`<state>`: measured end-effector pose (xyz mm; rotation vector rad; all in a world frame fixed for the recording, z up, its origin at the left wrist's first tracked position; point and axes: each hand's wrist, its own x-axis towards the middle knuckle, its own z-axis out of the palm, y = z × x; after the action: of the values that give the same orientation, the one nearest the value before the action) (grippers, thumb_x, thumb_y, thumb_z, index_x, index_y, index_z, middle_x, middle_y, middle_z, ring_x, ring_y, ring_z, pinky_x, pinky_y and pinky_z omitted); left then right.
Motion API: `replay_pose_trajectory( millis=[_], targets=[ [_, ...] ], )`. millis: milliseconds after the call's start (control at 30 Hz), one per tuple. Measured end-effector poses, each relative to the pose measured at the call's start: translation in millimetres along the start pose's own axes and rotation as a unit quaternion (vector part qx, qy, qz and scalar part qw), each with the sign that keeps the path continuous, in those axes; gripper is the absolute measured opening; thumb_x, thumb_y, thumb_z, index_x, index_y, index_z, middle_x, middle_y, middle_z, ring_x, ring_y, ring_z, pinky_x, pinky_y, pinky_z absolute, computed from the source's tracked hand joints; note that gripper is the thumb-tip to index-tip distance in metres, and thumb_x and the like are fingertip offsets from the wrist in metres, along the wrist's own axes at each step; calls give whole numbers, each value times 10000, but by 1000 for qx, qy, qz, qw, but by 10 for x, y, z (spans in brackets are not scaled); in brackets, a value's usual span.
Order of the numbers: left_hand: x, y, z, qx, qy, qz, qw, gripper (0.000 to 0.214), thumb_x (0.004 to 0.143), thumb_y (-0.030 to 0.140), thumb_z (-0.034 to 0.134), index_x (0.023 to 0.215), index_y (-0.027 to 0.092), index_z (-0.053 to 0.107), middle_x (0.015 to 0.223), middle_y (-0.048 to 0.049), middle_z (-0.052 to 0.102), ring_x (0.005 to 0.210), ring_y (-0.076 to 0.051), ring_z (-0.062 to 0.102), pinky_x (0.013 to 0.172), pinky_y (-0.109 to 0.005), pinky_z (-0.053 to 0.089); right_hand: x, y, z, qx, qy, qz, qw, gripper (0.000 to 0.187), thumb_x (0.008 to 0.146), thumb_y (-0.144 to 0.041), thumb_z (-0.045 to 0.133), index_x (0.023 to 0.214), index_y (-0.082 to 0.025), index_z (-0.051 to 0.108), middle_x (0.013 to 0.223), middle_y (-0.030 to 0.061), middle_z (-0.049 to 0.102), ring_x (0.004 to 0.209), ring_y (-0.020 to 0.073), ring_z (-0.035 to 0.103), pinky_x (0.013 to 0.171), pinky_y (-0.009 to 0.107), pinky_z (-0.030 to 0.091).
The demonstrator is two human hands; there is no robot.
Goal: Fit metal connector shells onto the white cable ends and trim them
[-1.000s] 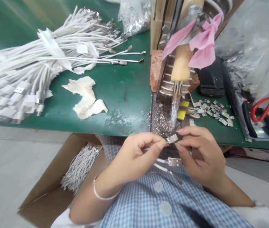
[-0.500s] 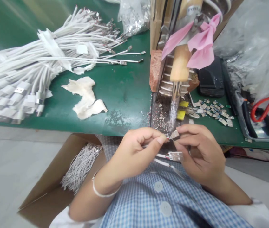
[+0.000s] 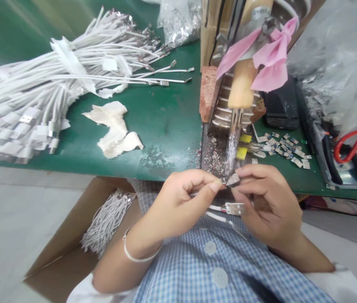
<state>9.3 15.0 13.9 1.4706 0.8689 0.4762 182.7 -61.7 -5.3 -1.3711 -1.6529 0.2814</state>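
My left hand (image 3: 194, 198) pinches the end of a white cable between thumb and forefinger, and most of that end is hidden by the fingers. Thumb and forefinger of my right hand (image 3: 267, 202) close on a small metal USB connector (image 3: 233, 179) facing the cable end. Just above both sits the tip of a soldering iron (image 3: 241, 86), mounted pointing down with a pink ribbon (image 3: 271, 63) tied on it. Below the fingers hang a white cable with a USB plug (image 3: 234, 208) and another white cable (image 3: 216, 216).
A bundle of white USB cables (image 3: 71, 75) lies on the green table (image 3: 169, 126) at left, near a torn cloth scrap (image 3: 113, 130). Loose connectors (image 3: 287, 147), a tray with red-handled scissors (image 3: 350, 143) and a brick (image 3: 208, 90) are at right. A cardboard box (image 3: 58, 248) holds more cables.
The connector in my right hand has shifted very slightly right and down, tilting a little. Both hands otherwise keep their places under the iron tip.
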Motion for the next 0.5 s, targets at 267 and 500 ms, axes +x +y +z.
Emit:
replay_pose_trajectory(
  millis=[267,500],
  targets=[
    [4,-11,1,-1,-3,2,1000,231,927,250,576,764,114,668,587,16,535,521,-81,442,472,-187,353,-10,29,14,4,4,-1,1000,163,849,-90,615,938,-226,607,1037,85,624,945,222,645,783,376,603],
    [-5,24,3,-2,-3,2,1000,233,921,243,577,733,126,649,569,28,509,506,-75,420,453,-179,342,1,7,4,-1,4,-3,1000,162,849,-88,611,936,-224,608,1021,87,631,930,225,652,777,374,594]
  ],
)
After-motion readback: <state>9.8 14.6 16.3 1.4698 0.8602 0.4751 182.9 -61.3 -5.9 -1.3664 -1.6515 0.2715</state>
